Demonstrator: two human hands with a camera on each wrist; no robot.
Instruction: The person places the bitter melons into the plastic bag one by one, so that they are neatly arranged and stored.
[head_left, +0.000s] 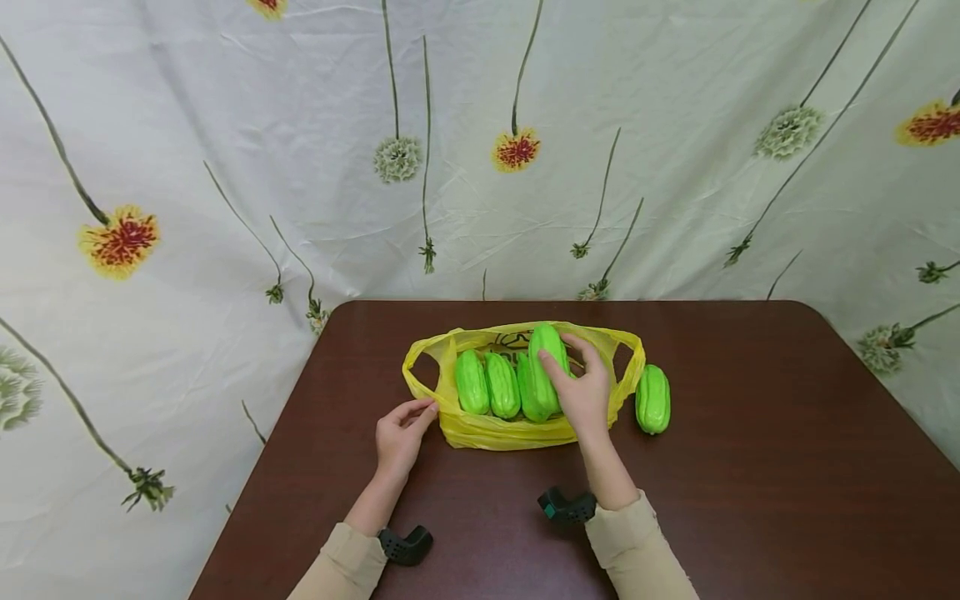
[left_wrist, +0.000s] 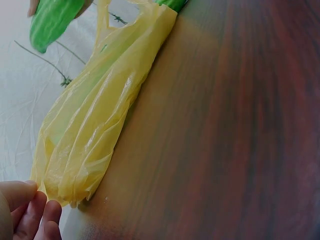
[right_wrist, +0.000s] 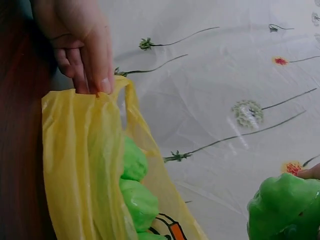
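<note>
A yellow plastic bag [head_left: 495,435] lies with its mouth spread on the table. My left hand [head_left: 401,433] pinches its left rim between thumb and fingers, as the right wrist view also shows. In my right hand [head_left: 587,390] is a ridged green cucumber [head_left: 543,340], gripped above the bag's opening. Inside the bag, a cucumber [head_left: 472,383] and another cucumber [head_left: 502,387] lie side by side, with more green partly hidden behind the held one. In the left wrist view the held cucumber [left_wrist: 55,22] hangs clear of the bag [left_wrist: 95,125].
One more green cucumber [head_left: 653,400] lies on the dark brown table [head_left: 750,467], just right of the bag. A pale flower-patterned cloth [head_left: 315,125] hangs behind the table's far edge. Black wrist devices sit on both forearms.
</note>
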